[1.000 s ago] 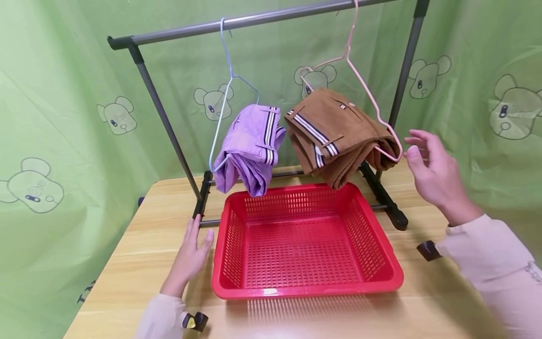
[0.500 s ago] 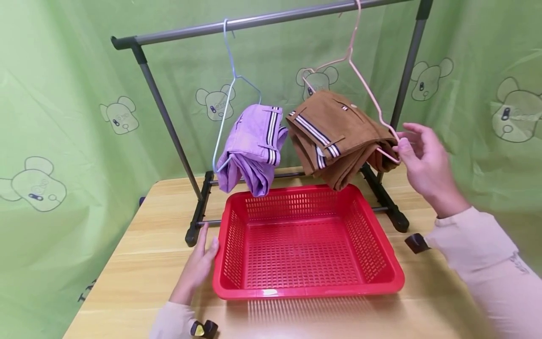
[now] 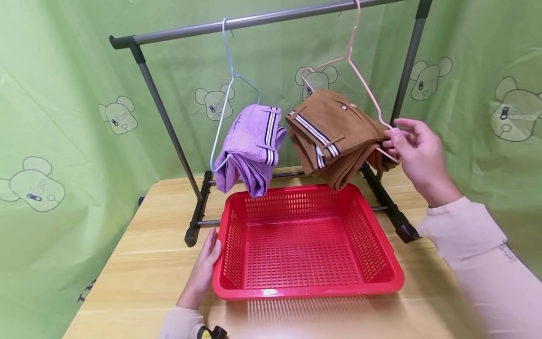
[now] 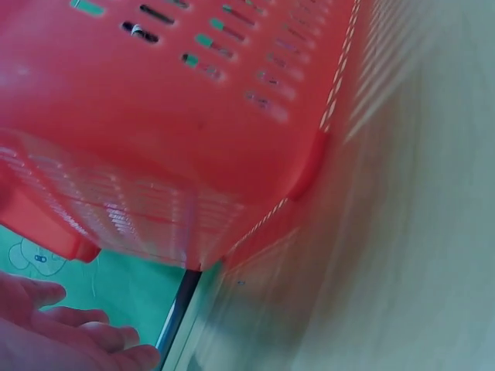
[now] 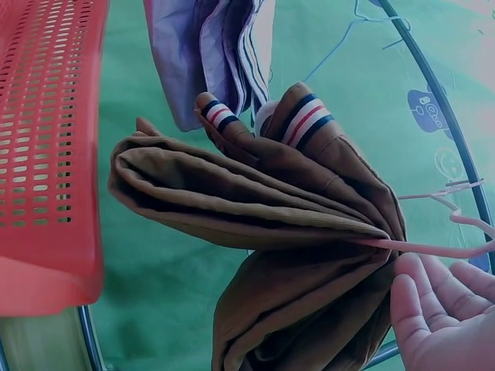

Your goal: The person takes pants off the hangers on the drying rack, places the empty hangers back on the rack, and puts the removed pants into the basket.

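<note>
My right hand [image 3: 423,157] is at the right corner of a pink wire hanger [image 3: 368,89], thumb on the wire and fingers behind it, against the cloth. Folded brown trousers [image 3: 334,127] with a striped waistband hang over that hanger. In the right wrist view, the fingertips [image 5: 410,282] meet the edge of the brown trousers beside the hanger wire. My left hand [image 3: 202,268] is beside the left wall of a red plastic basket [image 3: 306,289], fingers fairly straight. The left wrist view shows its fingers [image 4: 85,336] near the basket; contact is unclear.
Purple folded trousers [image 3: 250,136] hang on a blue hanger [image 3: 222,113], left of the brown pair. Both hangers hook on the bar of a grey metal rack [image 3: 271,17] standing on a wooden table [image 3: 139,263]. A green curtain [image 3: 51,117] surrounds the table.
My right hand has moved left from beside the pink hanger onto its corner. My left hand has drawn back from near the rack's foot to the basket's left side.
</note>
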A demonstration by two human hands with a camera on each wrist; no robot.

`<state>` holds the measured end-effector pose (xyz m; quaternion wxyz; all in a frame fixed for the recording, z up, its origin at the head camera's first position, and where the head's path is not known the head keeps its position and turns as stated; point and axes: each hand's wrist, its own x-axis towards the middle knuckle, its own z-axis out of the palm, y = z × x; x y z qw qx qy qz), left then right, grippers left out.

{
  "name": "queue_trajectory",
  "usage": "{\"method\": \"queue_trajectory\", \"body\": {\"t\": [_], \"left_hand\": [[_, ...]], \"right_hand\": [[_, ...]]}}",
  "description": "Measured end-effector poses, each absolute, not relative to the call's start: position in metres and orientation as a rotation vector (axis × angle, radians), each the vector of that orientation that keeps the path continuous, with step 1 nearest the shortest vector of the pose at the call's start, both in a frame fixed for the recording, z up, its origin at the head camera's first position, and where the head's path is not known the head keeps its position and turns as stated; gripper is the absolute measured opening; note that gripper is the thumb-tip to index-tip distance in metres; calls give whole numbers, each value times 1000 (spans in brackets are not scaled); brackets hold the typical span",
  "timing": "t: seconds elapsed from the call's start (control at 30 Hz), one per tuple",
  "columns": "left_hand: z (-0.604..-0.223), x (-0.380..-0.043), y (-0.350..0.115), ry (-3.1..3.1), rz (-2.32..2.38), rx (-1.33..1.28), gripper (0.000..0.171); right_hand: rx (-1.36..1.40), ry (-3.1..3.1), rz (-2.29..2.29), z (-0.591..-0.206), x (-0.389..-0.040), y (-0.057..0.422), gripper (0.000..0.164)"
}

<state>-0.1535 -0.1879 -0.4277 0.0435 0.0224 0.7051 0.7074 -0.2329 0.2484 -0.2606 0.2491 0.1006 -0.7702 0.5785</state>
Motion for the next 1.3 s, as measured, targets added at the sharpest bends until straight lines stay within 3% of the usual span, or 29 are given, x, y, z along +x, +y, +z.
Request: {"method": "queue_trajectory", "body": {"t": [0.47, 0.73, 0.93, 1.1, 1.3], "left_hand": [[-432, -152, -183, 1882, 2376, 82, 63], [-432, -151, -180, 1868, 2395, 59, 62], [-432, -149, -179, 1845, 2407, 33, 64], [-433, -149, -180, 1843, 2405, 28, 64], [-435, -148, -182, 1845, 2394, 30, 63]], "right_hand": [[311, -2010, 1781, -251, -242, 242, 15], [300, -2032, 1823, -245, -245, 239, 15], [265, -2095, 1747, -240, -248, 234, 26], [270, -2010, 1885, -239, -251, 231, 19], [193, -2113, 1722, -240, -253, 228, 21]]}}
